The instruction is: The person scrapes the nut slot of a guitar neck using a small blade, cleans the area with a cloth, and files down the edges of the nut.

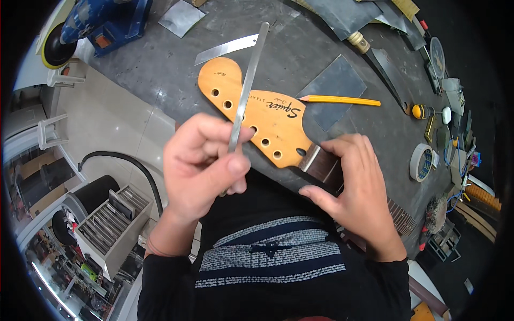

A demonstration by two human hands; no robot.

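A guitar neck with an orange-tan headstock (273, 120) lies slantwise before me, its row of round tuner holes facing the lower left. My right hand (361, 184) grips the neck around its dark fretboard (324, 167), just below the nut end, thumb on one edge and fingers on the other. Pinched between thumb and fingers of my left hand (198, 163) is a narrow flat metal strip (249, 85), which points up and away. In the picture it crosses over the headstock; whether it touches the wood I cannot tell.
On the grey bench (176, 69) lie a steel ruler (225, 49), a yellow pencil (342, 100), a dark sheet (334, 88) and a tape roll (421, 162). A blue machine (107, 24) stands far left; a wooden-handled blade (385, 72) lies far right. Below left are a hose (128, 159) and a tool drawer (115, 227).
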